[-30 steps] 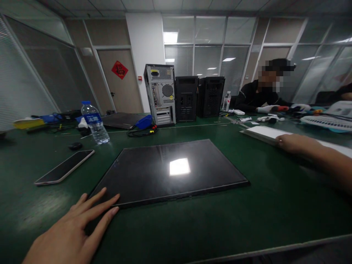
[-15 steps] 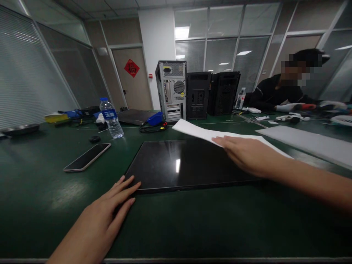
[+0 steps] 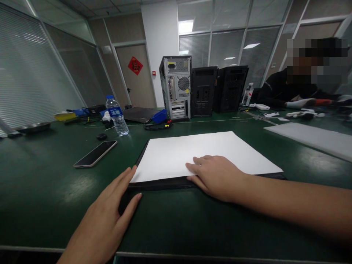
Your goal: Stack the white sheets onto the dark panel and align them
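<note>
A white sheet (image 3: 170,156) lies flat over a thin black glossy panel (image 3: 162,184) that looks like a screen. Only the panel's left side and front edge show from under the sheet. At the near left corner, my left hand (image 3: 103,214) has its fingertips against the panel's edge, thumb spread away over the table. My right hand (image 3: 216,176) rests on the front part of the sheet with fingers stretched out, its thumb low by the panel's front edge. Neither hand is wrapped around anything.
A phone (image 3: 96,154) and a water bottle (image 3: 118,117) are to the left on the green table (image 3: 176,223). Computer cases (image 3: 177,88) stand behind. A large white sheet (image 3: 313,139) lies at right, with a person (image 3: 280,90) seated beyond it.
The white sheet, held up at an angle by my right hand, has come down flat onto the black panel. My right hand has moved left and nearer. My left hand stays at the corner.
</note>
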Demonstrator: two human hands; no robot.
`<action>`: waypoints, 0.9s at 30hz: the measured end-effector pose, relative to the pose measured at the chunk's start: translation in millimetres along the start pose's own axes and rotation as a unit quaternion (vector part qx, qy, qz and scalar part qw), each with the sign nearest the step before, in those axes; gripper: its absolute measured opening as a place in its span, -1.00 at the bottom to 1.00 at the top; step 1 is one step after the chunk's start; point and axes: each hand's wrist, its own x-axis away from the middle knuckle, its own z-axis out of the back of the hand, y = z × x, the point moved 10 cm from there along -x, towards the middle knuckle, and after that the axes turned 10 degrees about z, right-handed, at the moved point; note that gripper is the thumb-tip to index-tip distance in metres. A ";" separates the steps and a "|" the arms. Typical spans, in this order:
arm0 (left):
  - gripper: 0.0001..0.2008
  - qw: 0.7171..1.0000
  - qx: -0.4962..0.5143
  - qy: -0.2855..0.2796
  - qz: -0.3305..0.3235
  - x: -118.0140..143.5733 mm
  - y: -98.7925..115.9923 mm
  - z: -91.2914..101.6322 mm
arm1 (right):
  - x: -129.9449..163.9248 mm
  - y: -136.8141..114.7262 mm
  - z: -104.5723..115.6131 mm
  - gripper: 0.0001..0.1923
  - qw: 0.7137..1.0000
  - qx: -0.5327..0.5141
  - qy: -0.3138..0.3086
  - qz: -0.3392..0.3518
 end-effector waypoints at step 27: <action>-0.42 0.997 -0.036 -0.073 0.010 0.2 5.9 -9.0 | 31.8 -0.9 -12.8 -0.49 0.977 -0.183 -0.005 0.106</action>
